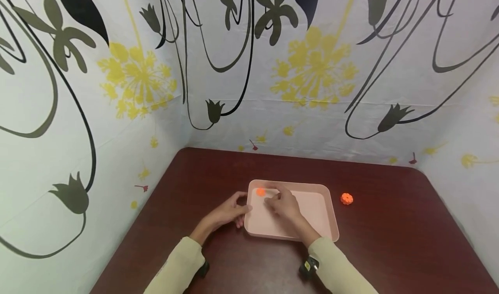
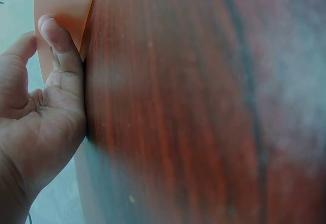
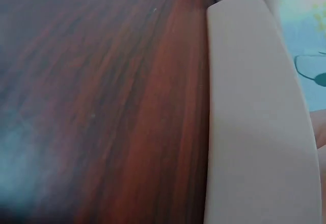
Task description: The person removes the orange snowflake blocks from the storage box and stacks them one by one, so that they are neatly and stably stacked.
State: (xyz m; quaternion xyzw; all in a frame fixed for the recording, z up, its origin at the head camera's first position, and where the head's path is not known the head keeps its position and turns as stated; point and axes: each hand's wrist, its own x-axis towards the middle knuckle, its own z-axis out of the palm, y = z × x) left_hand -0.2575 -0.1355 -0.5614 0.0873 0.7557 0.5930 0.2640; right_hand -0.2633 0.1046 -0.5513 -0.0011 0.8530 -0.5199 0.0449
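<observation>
A shallow peach-coloured tray (image 1: 315,207) lies on the table. Inside its far left corner sits a small flat orange piece (image 1: 260,192). My left hand (image 1: 228,210) is at the tray's left side, its thumb over the rim and fingers along the outer wall; the left wrist view shows a finger against that wall (image 2: 76,5). Over the tray, my right hand (image 1: 286,205) has bent fingers, with thumb and index tips apart just right of the orange piece. Nothing shows between those tips. The right wrist view is mostly filled by the tray's outer wall (image 3: 260,112).
An orange disc with a notched edge (image 1: 346,198) lies on the dark red-brown table (image 1: 370,250), right of the tray. Patterned cloth (image 1: 241,82) hangs along the table's far and left edges and at the right.
</observation>
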